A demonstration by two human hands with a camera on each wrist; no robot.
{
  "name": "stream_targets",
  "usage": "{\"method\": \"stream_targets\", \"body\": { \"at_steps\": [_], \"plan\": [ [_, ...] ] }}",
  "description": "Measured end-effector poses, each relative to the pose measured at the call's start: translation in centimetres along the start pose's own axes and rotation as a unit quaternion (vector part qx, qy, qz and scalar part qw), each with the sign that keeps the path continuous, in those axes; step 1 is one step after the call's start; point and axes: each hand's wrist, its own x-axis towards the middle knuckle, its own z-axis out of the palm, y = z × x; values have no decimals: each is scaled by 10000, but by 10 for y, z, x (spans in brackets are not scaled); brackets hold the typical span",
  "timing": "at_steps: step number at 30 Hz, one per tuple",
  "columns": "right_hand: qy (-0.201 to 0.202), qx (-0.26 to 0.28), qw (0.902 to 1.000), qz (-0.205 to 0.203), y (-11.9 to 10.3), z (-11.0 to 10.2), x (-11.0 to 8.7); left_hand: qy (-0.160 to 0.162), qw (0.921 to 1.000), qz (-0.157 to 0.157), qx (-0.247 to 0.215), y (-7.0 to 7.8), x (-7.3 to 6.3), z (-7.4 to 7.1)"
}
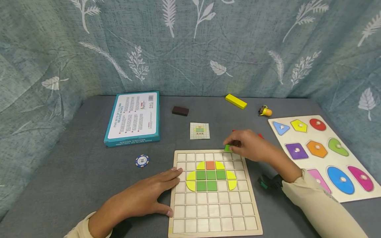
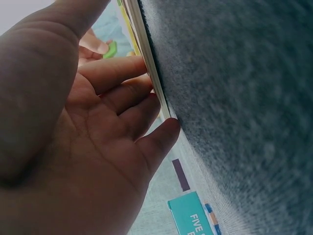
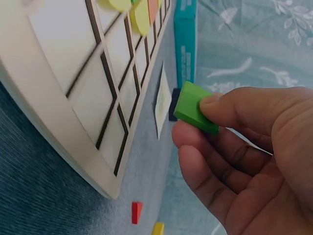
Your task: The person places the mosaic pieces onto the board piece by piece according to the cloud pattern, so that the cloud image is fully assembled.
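Note:
Between thumb and fingers my right hand (image 1: 248, 143) pinches a green square tile (image 3: 195, 105), just above the far right edge of the wooden grid board (image 1: 215, 228). My left hand (image 1: 146, 191) rests against the board's left edge, fingers extended; the left wrist view has its fingertips touching that edge. Set in the grid are several green squares (image 1: 201, 185), one orange square (image 1: 210, 165) and several yellow quarter-round tiles (image 1: 232, 185). One cell in the lower green row, right of its two squares, shows bare wood. A small printed pattern card (image 1: 199, 131) lies beyond the board.
Red pieces (image 3: 137, 212) lie partly hidden behind my right hand. Around the board are a teal box (image 1: 132, 117), a poker chip (image 1: 142, 161), a dark brown block (image 1: 180, 110), a yellow block (image 1: 236, 101), a small yellow toy (image 1: 265, 111) and a shape puzzle board (image 1: 324, 155).

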Motion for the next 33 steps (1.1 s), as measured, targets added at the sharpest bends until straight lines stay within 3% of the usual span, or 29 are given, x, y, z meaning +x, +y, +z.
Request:
{"method": "stream_targets", "body": {
  "at_steps": [4, 11, 33],
  "plan": [
    [-69, 11, 10000, -54, -5, 4, -4, 66, 9999, 117, 62, -1, 0, 0],
    [-326, 90, 9992, -225, -12, 14, -12, -7, 10000, 27, -1, 1, 0, 1],
    [-865, 471, 9950, -169, -34, 38, -29, 15, 9999, 97, 35, 0, -1, -1]
  ]
}}
